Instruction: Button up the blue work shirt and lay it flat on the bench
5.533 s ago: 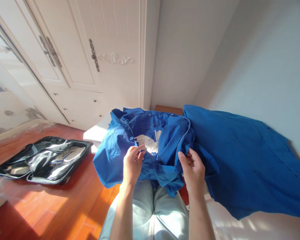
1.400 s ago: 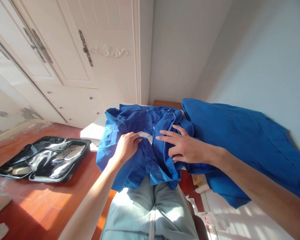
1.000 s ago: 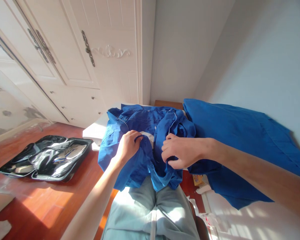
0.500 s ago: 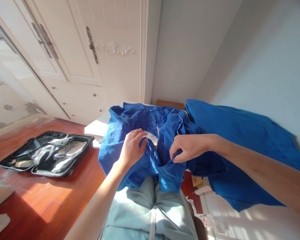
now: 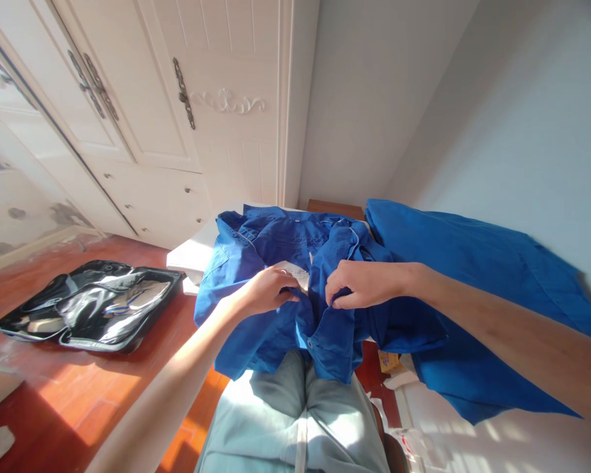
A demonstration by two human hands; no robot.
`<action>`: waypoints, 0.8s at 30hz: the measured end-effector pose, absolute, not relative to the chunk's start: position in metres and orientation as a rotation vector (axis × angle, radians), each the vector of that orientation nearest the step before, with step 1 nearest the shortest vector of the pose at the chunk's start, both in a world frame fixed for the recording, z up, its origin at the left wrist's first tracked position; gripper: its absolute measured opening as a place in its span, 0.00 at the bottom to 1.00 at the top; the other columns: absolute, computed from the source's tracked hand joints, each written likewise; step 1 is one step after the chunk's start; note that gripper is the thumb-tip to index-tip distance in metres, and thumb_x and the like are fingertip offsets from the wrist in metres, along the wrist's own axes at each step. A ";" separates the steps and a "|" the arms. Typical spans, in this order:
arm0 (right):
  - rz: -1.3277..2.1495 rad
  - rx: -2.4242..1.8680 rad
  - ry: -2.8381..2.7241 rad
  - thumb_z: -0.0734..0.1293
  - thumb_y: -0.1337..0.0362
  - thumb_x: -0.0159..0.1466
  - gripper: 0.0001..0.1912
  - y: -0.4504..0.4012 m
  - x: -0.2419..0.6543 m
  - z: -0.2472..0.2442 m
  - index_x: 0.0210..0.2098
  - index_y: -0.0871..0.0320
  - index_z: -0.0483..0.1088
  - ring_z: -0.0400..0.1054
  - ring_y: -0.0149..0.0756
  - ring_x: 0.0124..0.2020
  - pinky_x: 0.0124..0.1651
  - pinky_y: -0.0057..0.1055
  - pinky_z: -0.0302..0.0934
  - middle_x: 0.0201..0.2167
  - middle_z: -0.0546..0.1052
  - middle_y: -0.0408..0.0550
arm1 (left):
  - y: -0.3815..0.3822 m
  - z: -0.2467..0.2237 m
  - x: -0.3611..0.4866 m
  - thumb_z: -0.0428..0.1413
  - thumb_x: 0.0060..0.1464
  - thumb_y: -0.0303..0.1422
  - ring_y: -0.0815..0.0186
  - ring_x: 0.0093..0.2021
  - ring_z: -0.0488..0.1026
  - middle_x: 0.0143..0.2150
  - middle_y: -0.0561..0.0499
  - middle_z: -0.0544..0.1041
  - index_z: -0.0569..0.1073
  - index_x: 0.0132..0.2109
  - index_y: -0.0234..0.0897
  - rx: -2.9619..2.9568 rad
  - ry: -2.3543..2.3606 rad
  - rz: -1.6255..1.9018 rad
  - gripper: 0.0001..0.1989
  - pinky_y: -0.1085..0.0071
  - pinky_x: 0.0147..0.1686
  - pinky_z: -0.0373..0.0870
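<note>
A blue shirt-like jacket [image 5: 256, 332] with pale piping and a button lies spread in front of me, its lower edge hanging over my knees. My left hand [image 5: 270, 289] pinches one front edge of it. Across a narrow gap, my right hand [image 5: 349, 284] grips the opposite front edge. Between the two edges a bit of white surface [image 5: 295, 270] shows. Beside the jacket on the right is another large piece of blue cloth [image 5: 453, 263], partly behind my right forearm.
An open black suitcase [image 5: 142, 328] with items inside lies on the reddish wood floor [image 5: 177, 374] at left. White cabinets [image 5: 236, 151] with dark handles stand ahead, and a grey wall [image 5: 522, 144] rises at right. A small yellow box [image 5: 388, 360] sits low at right.
My hands have come closer together, drawing the two front edges of the jacket toward each other. The left hand has turned and shifted slightly down and right; the right has moved left.
</note>
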State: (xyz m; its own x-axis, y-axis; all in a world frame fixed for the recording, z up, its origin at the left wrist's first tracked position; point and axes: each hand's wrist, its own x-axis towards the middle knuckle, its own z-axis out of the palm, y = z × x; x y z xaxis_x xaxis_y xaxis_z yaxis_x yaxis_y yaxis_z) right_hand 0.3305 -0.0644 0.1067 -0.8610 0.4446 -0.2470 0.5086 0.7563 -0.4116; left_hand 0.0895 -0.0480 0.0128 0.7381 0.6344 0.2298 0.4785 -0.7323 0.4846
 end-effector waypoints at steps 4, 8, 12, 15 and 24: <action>-0.630 0.729 2.926 0.65 0.69 0.63 0.10 -0.064 0.324 0.105 0.39 0.58 0.79 0.73 0.37 0.40 0.48 0.32 0.61 0.38 0.81 0.47 | -0.055 0.032 0.088 0.62 0.52 0.33 0.64 0.39 0.78 0.37 0.51 0.82 0.81 0.42 0.40 2.227 0.712 0.527 0.09 0.73 0.40 0.71; -0.734 0.667 3.015 0.64 0.70 0.63 0.09 -0.065 0.316 0.100 0.39 0.60 0.77 0.72 0.37 0.42 0.49 0.31 0.61 0.39 0.80 0.48 | -0.060 0.040 0.092 0.62 0.51 0.33 0.67 0.35 0.75 0.33 0.51 0.80 0.80 0.37 0.34 2.201 0.777 0.538 0.07 0.75 0.35 0.68; -0.794 0.716 3.064 0.64 0.69 0.64 0.09 -0.067 0.311 0.094 0.41 0.59 0.76 0.72 0.37 0.43 0.48 0.32 0.62 0.41 0.80 0.48 | -0.066 0.038 0.103 0.58 0.47 0.26 0.70 0.29 0.70 0.26 0.55 0.75 0.80 0.31 0.33 2.274 0.871 0.551 0.06 0.77 0.28 0.60; -0.740 0.810 3.025 0.65 0.68 0.64 0.10 -0.070 0.309 0.090 0.43 0.57 0.76 0.74 0.38 0.41 0.45 0.31 0.62 0.41 0.81 0.46 | -0.068 0.034 0.109 0.54 0.44 0.22 0.72 0.26 0.66 0.21 0.56 0.70 0.78 0.26 0.31 2.260 0.870 0.488 0.08 0.77 0.25 0.55; -0.643 0.903 2.983 0.68 0.68 0.60 0.10 -0.075 0.308 0.089 0.40 0.54 0.79 0.75 0.37 0.35 0.37 0.28 0.61 0.33 0.82 0.43 | -0.065 0.033 0.103 0.53 0.50 0.27 0.73 0.25 0.58 0.21 0.57 0.61 0.72 0.24 0.31 2.175 0.677 0.356 0.09 0.77 0.23 0.51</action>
